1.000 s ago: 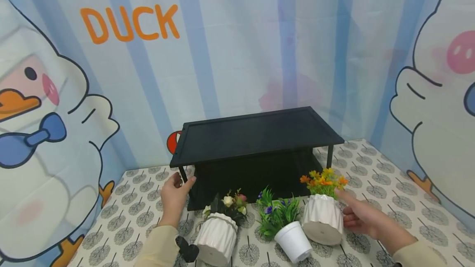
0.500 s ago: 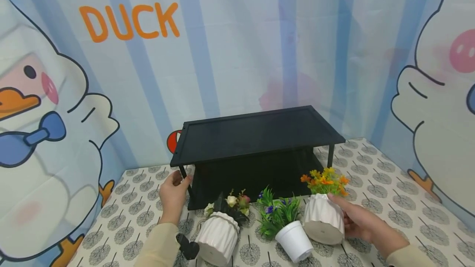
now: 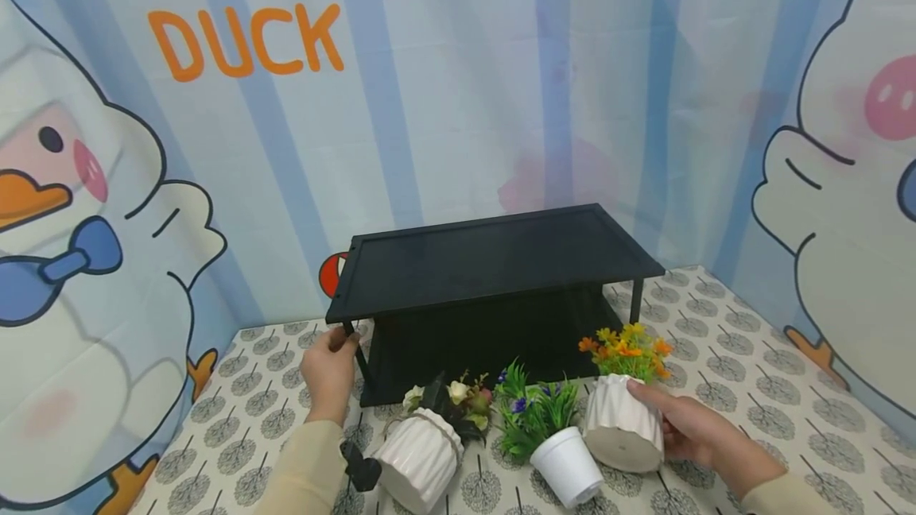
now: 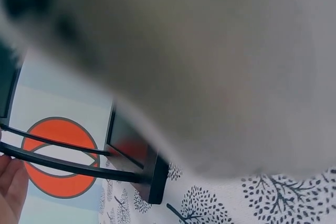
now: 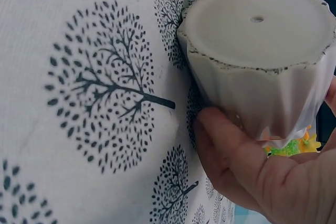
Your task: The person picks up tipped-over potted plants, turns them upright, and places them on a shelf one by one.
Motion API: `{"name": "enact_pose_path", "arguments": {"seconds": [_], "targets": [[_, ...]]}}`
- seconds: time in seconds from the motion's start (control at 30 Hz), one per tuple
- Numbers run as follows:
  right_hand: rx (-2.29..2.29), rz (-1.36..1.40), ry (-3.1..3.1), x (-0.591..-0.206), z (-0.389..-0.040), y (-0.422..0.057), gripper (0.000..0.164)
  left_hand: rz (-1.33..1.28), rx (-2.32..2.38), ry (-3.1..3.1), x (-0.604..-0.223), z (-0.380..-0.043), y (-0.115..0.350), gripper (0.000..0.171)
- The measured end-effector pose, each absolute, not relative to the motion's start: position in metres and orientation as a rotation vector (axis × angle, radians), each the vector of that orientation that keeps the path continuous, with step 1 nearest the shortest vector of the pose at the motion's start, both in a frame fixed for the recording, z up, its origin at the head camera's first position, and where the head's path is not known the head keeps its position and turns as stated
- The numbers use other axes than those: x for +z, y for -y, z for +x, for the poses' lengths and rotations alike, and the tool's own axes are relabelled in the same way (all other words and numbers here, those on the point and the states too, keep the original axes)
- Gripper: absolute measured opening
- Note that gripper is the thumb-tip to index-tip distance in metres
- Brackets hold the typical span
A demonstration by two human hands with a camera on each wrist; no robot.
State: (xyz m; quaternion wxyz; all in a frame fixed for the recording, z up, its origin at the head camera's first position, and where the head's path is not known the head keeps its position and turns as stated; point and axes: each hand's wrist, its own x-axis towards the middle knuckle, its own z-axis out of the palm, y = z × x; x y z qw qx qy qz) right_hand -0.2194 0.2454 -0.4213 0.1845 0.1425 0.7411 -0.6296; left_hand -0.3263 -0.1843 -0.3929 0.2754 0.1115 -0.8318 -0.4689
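My left hand (image 3: 329, 376) holds the front left post (image 3: 360, 356) of a black two-tier shelf (image 3: 501, 261), just below its top board. In the left wrist view my fingertips (image 4: 14, 184) lie against that post, while a blurred pale shape fills most of the picture. My right hand (image 3: 694, 429) grips a fluted white pot (image 3: 622, 427) of orange and yellow flowers (image 3: 626, 350) by its right side. The pot lies tipped, its holed base (image 5: 257, 35) facing the right wrist camera; some of my fingers are hidden behind it.
A second fluted pot (image 3: 421, 459) with cream and pink roses lies tipped beside the left wrist camera (image 3: 360, 467). Between the two fluted pots lies a smooth white pot (image 3: 568, 467) with purple flowers. A duck-print curtain (image 3: 458, 102) hangs behind the tree-patterned tablecloth (image 3: 243, 420).
My right hand has moved left and taken hold of the orange-flowered pot. My left hand has slid slightly up the post. The rose pot has turned a little, its flowers shifting right.
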Motion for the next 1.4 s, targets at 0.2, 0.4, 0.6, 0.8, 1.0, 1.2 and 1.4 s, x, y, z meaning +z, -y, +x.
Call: {"name": "enact_pose_path", "arguments": {"seconds": [0.2, 0.4, 0.6, 0.8, 1.0, 1.2, 1.4], "targets": [[-1.785, 0.405, -2.084, -0.424, -0.2199, -0.2452, 0.084, 0.288, -1.231, 2.217, -0.3933, -0.3294, 0.1857, 0.023], [-1.764, 0.426, -2.086, -0.4232, -0.2198, -0.2448, 0.088, 0.308, -1.195, 2.195, -0.3948, -0.335, 0.1876, 0.021], [-1.746, 0.428, -2.075, -0.4222, -0.2201, -0.2443, 0.089, 0.304, -1.163, 2.179, -0.3953, -0.3343, 0.188, 0.02], [-1.751, 0.439, -2.083, -0.4226, -0.2229, -0.2441, 0.09, 0.288, -1.115, 2.164, -0.3944, -0.3344, 0.1875, 0.018], [-1.768, 0.47, -2.075, -0.4231, -0.2233, -0.244, 0.09, 0.294, -1.084, 2.179, -0.3941, -0.3351, 0.1854, 0.019], [-1.806, 0.472, -2.061, -0.4226, -0.2195, -0.2451, 0.086, 0.303, -1.082, 2.198, -0.3952, -0.3354, 0.184, 0.02], [-1.817, 0.461, -2.079, -0.4219, -0.2154, -0.2485, 0.088, 0.29, -1.1, 2.201, -0.3942, -0.3334, 0.1836, 0.02]]}}
